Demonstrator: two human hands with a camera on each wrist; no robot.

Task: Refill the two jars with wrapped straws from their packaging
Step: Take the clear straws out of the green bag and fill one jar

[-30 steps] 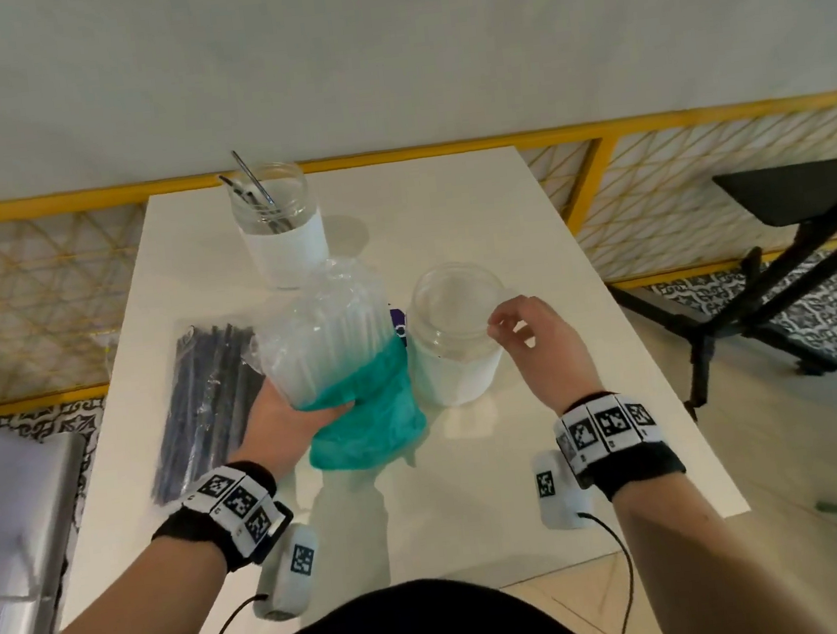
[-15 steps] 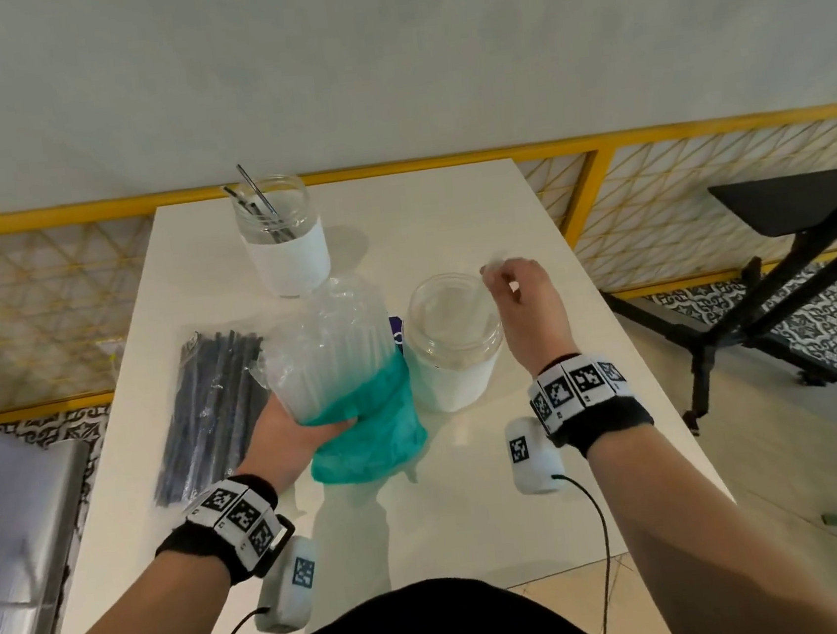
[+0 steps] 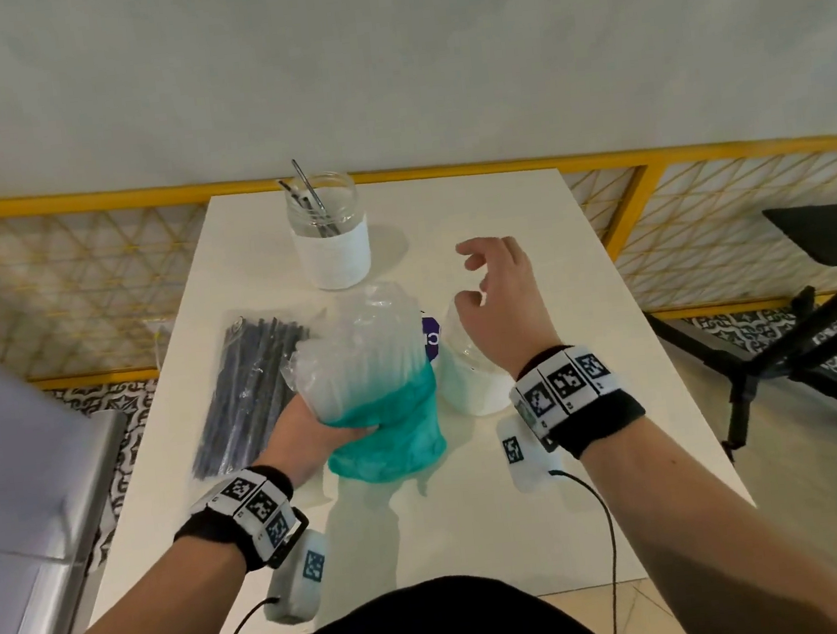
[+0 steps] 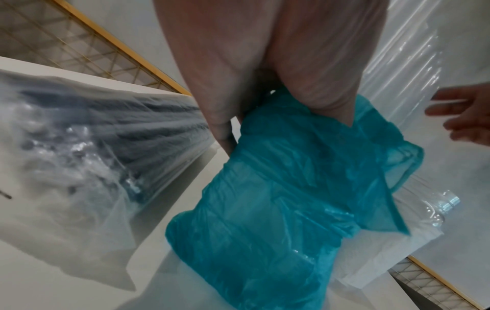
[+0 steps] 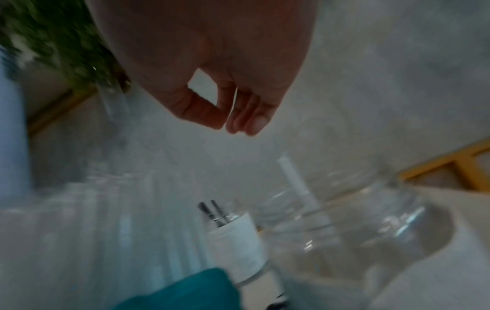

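- Left hand (image 3: 309, 431) grips the teal-bottomed pack of white wrapped straws (image 3: 370, 373), propped upright on the worktop (image 3: 479, 517); fingers curled round its lower part.
- Right hand (image 3: 503, 302) hovers over the near jar (image 3: 465, 389), fingers loosely spread, holding nothing.
- Near jar: one white straw (image 5: 297, 184) stands in it, otherwise it looks empty. Refill barely begun.
- Pack of black straws (image 3: 243, 392) lies flat left of the held pack; can't tell if it's opened.
- Far jar (image 3: 329, 233) stands at the back with just a few dark straws, so my read is nearly the whole job remains.
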